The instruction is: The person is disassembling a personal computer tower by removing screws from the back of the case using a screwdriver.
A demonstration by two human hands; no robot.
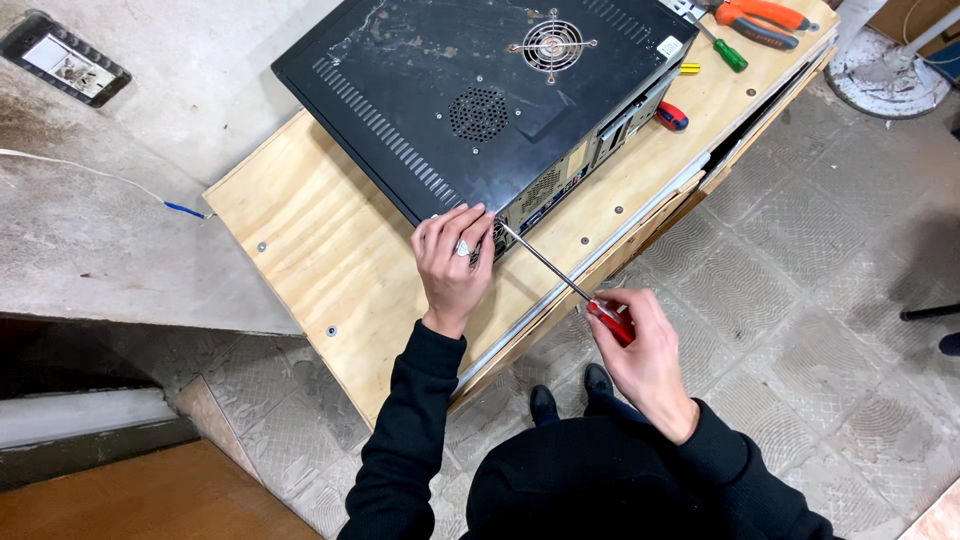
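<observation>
At the near corner of the case: my two hands meet, left on the metal, right on the tool.
Left fingers: my left hand [452, 262] lies curled over the lower corner of the black computer case [470, 95], fingertips pressed on its top edge, a ring showing on one finger; it steadies the case but closes round nothing.
Right fingers: my right hand [640, 350] is closed tight around the red handle of a long screwdriver [572, 287], at about 4 o'clock from the left hand.
Screwdriver shaft: thin and silver, it runs from the handle toward 10 o'clock, and its tip ends at the case's rear panel just beside my left fingers; I cannot tell what it touches there.
Case: it lies flat on its side on the plywood table [320, 250], two round fan grilles facing up, the rear panel turned toward me.
At 1 o'clock past the case: a small red-handled screwdriver [672, 116] lies by the rear panel, a green-handled one [728, 52] beyond it, and orange-handled pliers [765, 20] at the table's far corner.
At 10 o'clock: a phone [65, 58] lies on the concrete ledge.
At 6 o'clock: my black shoes [570, 395] stand on patterned grey floor tiles.
</observation>
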